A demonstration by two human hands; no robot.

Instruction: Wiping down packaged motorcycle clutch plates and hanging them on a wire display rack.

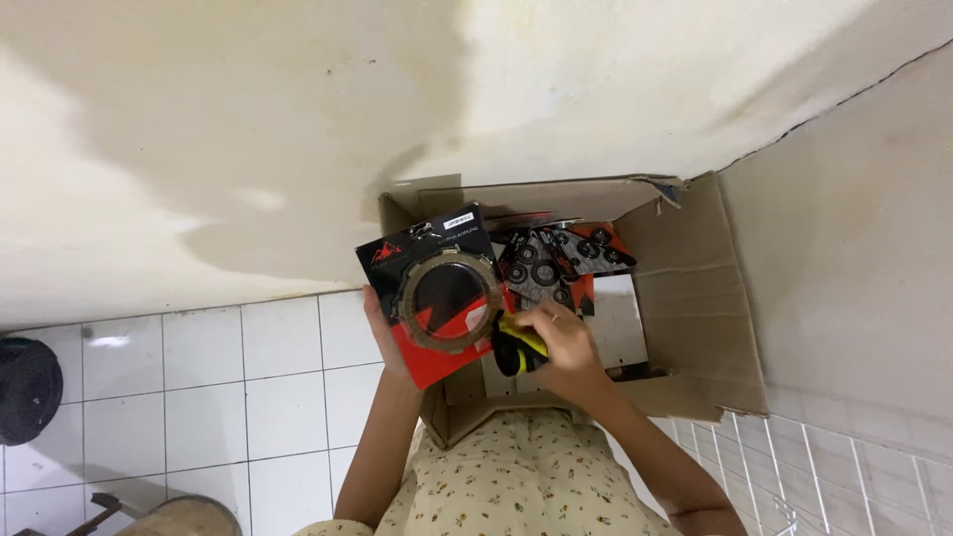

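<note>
From the head camera, the left hand (pixel 382 333) grips a red-and-black packet (pixel 437 293) holding a brown ring, above an open cardboard box (pixel 695 298). Just right of it, the right hand (pixel 561 342) closes on a yellow-and-black tool (pixel 518 347) touching the packet.

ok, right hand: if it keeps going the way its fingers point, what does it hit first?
The right hand, holding a yellow-black tool, points left toward the red-black ring pack in the left hand. It would likely meet that pack's lower right edge first, though depth is unclear and they may already touch.
</note>
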